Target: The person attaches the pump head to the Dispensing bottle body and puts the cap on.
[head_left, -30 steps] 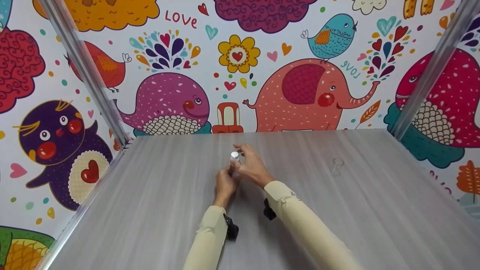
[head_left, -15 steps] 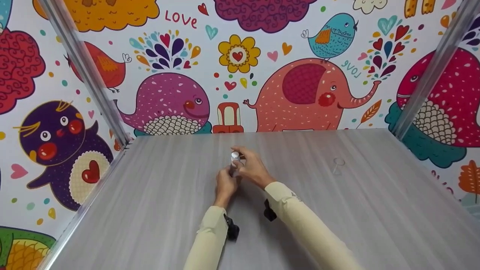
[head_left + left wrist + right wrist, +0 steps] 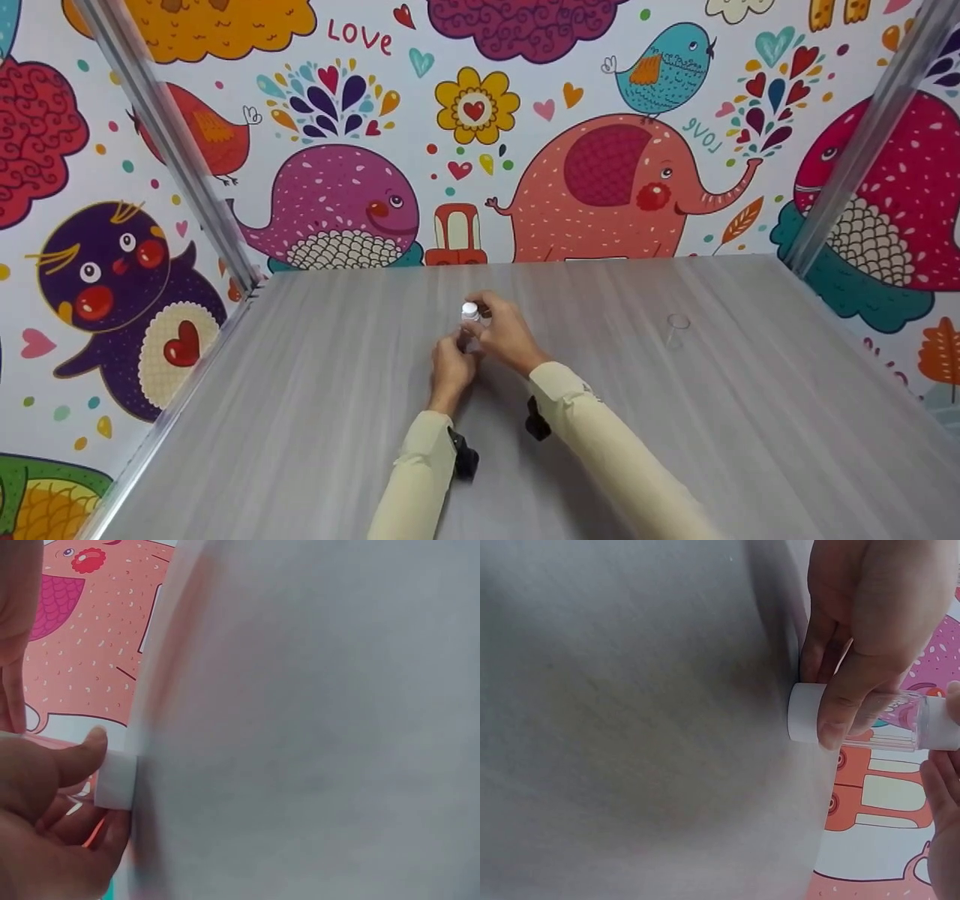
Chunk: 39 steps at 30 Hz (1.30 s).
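A clear bottle (image 3: 896,720) with a white cap (image 3: 469,308) stands upright near the table's middle. Its white base (image 3: 116,780) meets the tabletop in both wrist views. The left hand (image 3: 451,369) grips the lower part, thumb and fingers on opposite sides. Above it, the right hand (image 3: 508,334) has its thumb and fingers around the capped end. In the right wrist view the left hand (image 3: 885,622) hides part of the bottle, while the right hand (image 3: 945,795) shows only at the edge, touching the white cap (image 3: 939,722).
A small clear vessel with a round rim (image 3: 678,322) stands on the grey wood-grain table (image 3: 315,420), right of the hands. Metal posts (image 3: 180,157) rise at both back corners, before a wall printed with cartoon animals.
The right hand's fingers, stretched beyond the cap earlier, have drawn in closer around it. The left hand and the bottle have stayed nearly still.
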Motion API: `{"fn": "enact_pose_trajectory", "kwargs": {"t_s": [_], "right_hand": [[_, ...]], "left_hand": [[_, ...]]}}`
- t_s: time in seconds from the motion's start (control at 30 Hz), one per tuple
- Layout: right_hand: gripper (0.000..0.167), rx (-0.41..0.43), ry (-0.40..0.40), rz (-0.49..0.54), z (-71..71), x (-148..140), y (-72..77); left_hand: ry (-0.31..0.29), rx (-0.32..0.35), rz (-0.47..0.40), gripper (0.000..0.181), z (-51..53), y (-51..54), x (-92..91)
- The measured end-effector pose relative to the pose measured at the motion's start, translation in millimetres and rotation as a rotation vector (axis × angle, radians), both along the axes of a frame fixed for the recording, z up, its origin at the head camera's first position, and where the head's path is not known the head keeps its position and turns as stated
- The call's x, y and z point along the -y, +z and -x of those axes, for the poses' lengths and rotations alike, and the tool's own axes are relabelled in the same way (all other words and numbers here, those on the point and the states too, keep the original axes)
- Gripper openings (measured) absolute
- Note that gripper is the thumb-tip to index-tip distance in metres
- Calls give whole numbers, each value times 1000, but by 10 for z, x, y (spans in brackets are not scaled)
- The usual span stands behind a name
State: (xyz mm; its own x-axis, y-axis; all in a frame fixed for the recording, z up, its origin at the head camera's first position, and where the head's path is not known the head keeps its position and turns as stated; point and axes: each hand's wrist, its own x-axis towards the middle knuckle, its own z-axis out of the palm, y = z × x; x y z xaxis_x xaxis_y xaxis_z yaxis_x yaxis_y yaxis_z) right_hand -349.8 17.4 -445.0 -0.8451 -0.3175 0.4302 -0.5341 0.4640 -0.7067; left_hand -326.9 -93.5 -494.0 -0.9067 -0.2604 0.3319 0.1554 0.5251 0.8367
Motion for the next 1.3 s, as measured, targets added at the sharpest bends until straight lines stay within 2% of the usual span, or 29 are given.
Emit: {"fn": "enact_pose_trajectory", "kwargs": {"t_s": [0.33,0.57,0.87,1.1,1.3], "right_hand": [[43,84,-16,53,19,-5,-45],[51,115,-19,54,-3,-62,-86],[51,220,35,129,-29,1,-8],[48,173,36,115,-61,85,-25],[47,172,32,122,-59,91,-43]], "left_hand": [[-8,-6,-16,18,-15,-22,-6],[-6,46,-34,16,-24,-41,-9],[-13,8,6,8,-3,-9,5],[-12,15,1,7,-7,2,16],[-9,34,0,8,3,6,20]]}}
